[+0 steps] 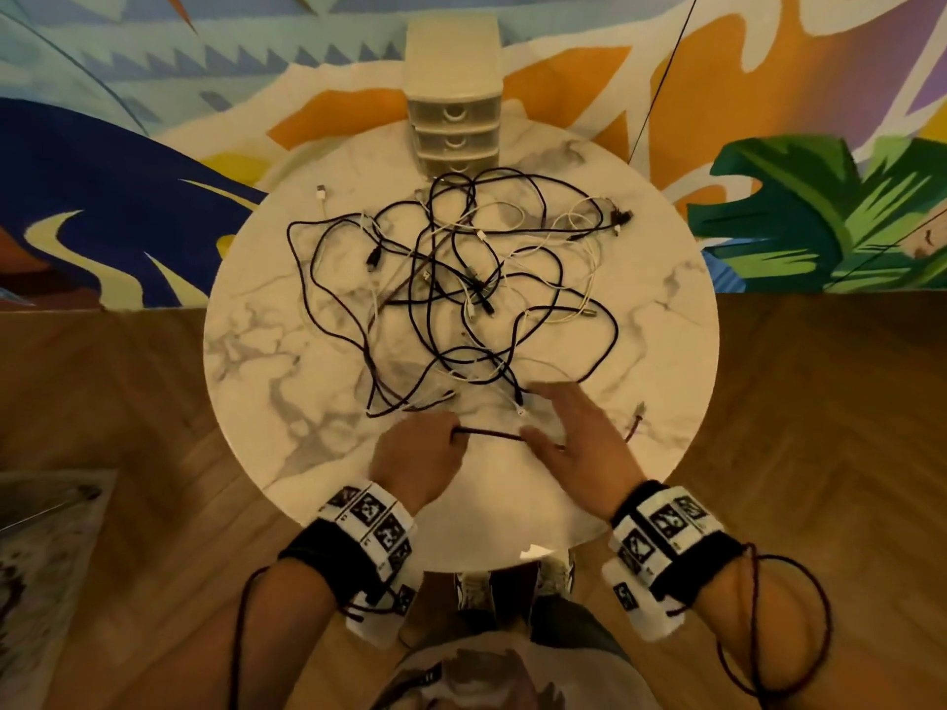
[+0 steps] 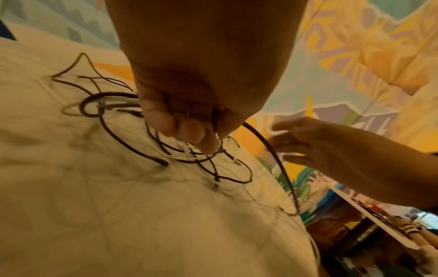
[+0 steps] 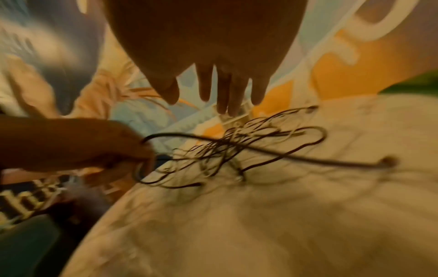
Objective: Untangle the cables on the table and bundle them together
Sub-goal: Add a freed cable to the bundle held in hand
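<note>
Several dark and white cables (image 1: 451,279) lay tangled across the middle of the round marble worktop (image 1: 266,361), spreading from the drawer unit (image 1: 453,130) at the far edge toward the near edge. One dark cable (image 1: 489,434) ran parallel to the near edge between the hands. The left hand (image 1: 417,461) had its fingers curled round this cable. The right hand (image 1: 576,438) was spread, fingers straight; whether it touched the cable could not be determined.

Handling, as a judgement: the cables appeared light, limp and thin, liable to drag neighbouring loops when pulled. Connector ends were the likely snag points. A hold near a free plug, such as the one (image 1: 639,411) near the right-hand edge, should permit feeding a single cable out of the tangle.

Bare worktop showed along the left, right and near edges, giving room to lay out freed lengths. Loops near the edge could slide off.
</note>
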A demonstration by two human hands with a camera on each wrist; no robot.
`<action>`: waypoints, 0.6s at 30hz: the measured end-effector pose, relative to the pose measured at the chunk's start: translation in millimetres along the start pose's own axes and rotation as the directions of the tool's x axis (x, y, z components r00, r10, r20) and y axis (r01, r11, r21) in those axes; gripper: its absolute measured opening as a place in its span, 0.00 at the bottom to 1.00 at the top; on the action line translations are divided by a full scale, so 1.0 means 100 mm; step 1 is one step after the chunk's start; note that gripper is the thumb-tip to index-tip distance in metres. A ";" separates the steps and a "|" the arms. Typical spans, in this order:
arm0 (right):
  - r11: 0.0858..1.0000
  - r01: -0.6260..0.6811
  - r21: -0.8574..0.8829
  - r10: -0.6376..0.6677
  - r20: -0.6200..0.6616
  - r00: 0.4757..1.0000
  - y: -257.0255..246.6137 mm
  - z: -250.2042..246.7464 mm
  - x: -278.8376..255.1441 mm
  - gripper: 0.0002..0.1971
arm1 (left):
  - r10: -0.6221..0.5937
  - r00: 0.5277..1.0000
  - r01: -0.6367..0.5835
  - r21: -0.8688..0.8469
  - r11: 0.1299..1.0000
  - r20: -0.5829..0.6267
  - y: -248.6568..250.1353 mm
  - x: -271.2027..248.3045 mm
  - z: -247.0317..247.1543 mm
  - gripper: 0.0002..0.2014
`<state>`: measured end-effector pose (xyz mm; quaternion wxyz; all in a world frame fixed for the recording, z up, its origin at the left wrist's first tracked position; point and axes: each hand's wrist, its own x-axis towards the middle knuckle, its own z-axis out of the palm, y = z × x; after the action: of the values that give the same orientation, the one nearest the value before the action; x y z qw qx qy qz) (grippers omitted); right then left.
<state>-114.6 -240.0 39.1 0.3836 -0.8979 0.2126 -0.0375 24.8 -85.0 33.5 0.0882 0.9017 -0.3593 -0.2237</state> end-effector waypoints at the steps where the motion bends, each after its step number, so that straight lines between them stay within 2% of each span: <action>1: 0.998 -0.020 0.057 0.013 0.121 0.993 -0.06 0.05 0.02 0.17 | 0.004 1.000 -0.004 -0.011 1.000 -0.016 0.10 -0.03 0.02 0.12; 3: 0.980 -0.099 0.174 0.047 0.282 0.958 -0.07 0.11 0.04 0.15 | -0.011 1.000 0.010 -0.026 1.000 -0.024 0.21 -0.06 0.04 0.12; 5: 0.995 -0.044 0.094 0.017 0.272 0.962 0.00 0.07 0.08 0.19 | -0.064 0.998 0.065 -0.057 0.996 0.004 0.20 -0.05 0.12 0.10; 8: 0.997 0.058 -0.047 -0.049 0.171 0.984 0.07 -0.15 0.21 0.20 | -0.175 0.981 0.187 -0.172 0.967 0.082 -0.08 0.03 0.23 0.09; 9: 0.996 0.069 -0.054 -0.061 0.138 0.989 0.07 -0.27 0.28 0.20 | -0.219 0.974 0.227 -0.212 0.950 0.063 -0.21 0.09 0.21 0.10; 12: 0.999 0.038 0.039 -0.036 -0.052 0.998 0.09 -0.72 0.43 0.21 | -0.331 0.937 0.282 -0.319 0.905 -0.110 -0.51 0.30 -0.03 0.12; 14: 0.989 0.019 0.149 0.012 -0.203 0.979 0.22 -0.99 0.46 0.23 | -0.296 0.928 0.205 -0.354 0.913 -0.226 -0.55 0.38 -0.18 0.11; 15: 0.991 -0.008 0.135 0.041 -0.246 0.968 0.33 -1.07 0.46 0.23 | -0.260 0.934 0.168 -0.344 0.924 -0.244 -0.53 0.40 -0.19 0.10; 16: 0.996 -0.062 0.068 0.078 -0.252 0.964 0.45 -1.11 0.45 0.22 | -0.231 0.950 0.157 -0.318 0.935 -0.209 -0.49 0.39 -0.17 0.10; 18: 0.977 -0.196 -0.084 0.181 -0.154 0.971 0.78 -1.05 0.43 0.21 | -0.198 0.980 0.187 -0.236 0.953 -0.021 -0.40 0.35 -0.07 0.10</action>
<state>-127.0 -376.4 53.4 0.3241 -0.8863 0.3260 -0.0556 74.5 -80.1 14.6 0.1791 0.9205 -0.2389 -0.2519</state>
